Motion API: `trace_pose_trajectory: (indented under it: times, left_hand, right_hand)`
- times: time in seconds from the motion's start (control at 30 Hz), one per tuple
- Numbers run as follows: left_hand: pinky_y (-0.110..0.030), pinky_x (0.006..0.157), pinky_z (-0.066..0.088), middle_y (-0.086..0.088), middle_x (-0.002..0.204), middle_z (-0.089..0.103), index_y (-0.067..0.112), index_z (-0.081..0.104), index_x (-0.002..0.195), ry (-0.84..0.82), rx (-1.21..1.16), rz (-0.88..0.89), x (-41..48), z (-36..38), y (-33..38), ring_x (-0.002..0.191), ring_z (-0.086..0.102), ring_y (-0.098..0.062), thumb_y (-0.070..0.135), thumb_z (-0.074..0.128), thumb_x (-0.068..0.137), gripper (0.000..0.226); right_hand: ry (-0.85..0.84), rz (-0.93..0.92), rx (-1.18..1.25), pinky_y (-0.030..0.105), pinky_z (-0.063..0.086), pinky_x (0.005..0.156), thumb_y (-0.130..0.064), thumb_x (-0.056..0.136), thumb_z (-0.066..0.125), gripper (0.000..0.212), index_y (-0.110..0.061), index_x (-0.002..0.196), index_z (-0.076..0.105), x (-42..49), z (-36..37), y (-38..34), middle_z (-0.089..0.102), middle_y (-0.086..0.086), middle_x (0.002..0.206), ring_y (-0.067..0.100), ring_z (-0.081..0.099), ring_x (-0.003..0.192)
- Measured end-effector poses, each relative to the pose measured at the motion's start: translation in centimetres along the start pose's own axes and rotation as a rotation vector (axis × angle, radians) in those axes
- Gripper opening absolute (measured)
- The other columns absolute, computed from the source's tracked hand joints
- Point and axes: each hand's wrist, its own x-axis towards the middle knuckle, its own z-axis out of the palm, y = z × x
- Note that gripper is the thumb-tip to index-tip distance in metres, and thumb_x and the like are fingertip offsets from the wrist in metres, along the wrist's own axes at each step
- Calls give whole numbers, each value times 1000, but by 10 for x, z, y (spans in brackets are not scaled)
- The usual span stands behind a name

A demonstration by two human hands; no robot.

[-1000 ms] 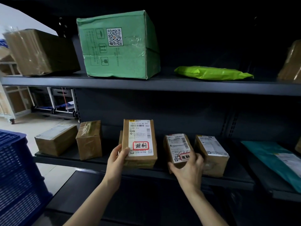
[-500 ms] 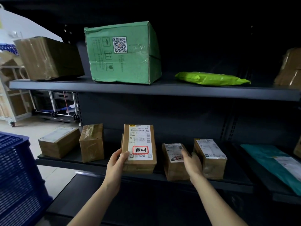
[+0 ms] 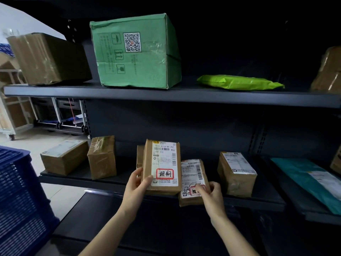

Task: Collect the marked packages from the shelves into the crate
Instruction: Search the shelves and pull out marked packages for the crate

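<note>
Blue crate (image 3: 20,196) sits at far left, on the floor side, well apart from the shelf. Left hand (image 3: 135,183) is closed on the tall stamped package (image 3: 161,166), thumb on its front, fingers behind its left edge; it stands upright on the lower shelf (image 3: 258,199). Right hand (image 3: 210,194) is wrapped around the smaller stamped package (image 3: 192,179), tipped forward, its bottom hanging past the shelf lip. Both carry red-framed stamps, so both likely qualify. To do this well: pull each clear of the lip, keep grips firm on the side faces, avoid knocking the unmarked box (image 3: 236,174) to the right, then swing left to the crate.
</note>
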Motion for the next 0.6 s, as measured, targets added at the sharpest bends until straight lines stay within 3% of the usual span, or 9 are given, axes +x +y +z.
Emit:
trace_pose_trajectory:
  times: [0.17,0.33,0.4,0.5,0.6]
  left_hand:
    - [-16,69,54,2,113,67,30,46,127,-3,-20,-14,-4,0,-8,98,68,-11,22,60,87,44]
    - [-37,95,49,0,116,69,23,52,130,-60,-58,-34,-4,0,-8,109,64,-19,20,53,92,38]
    - [-41,98,46,-2,117,69,22,54,129,-73,-69,-33,-2,1,-7,110,64,-21,21,52,91,38]
    - [-36,93,47,-3,116,69,23,58,124,-109,-73,-25,1,4,-3,110,64,-20,28,56,85,40]
    - [-30,84,49,-3,114,70,18,57,125,-137,-75,-20,10,5,3,106,66,-19,23,52,91,35]
  right_hand:
    - [-117,-28,9,11,48,58,-18,88,60,35,-33,117,48,-3,-2,2,65,-14,99,-3,64,84]
    - [-170,-116,-13,9,48,67,-18,91,56,44,-33,130,44,-10,-8,1,62,-18,108,-8,62,91]
    - [-174,-160,-17,4,47,68,-16,91,55,48,-30,134,41,-11,-12,-3,61,-19,111,-13,60,92]
    - [-152,-234,-21,2,45,70,-13,90,56,53,-25,138,38,-10,-17,-11,61,-18,111,-14,58,94]
    - [-173,-312,-32,-1,43,71,-11,88,60,53,-34,131,40,-11,-25,-22,58,-23,112,-18,55,98]
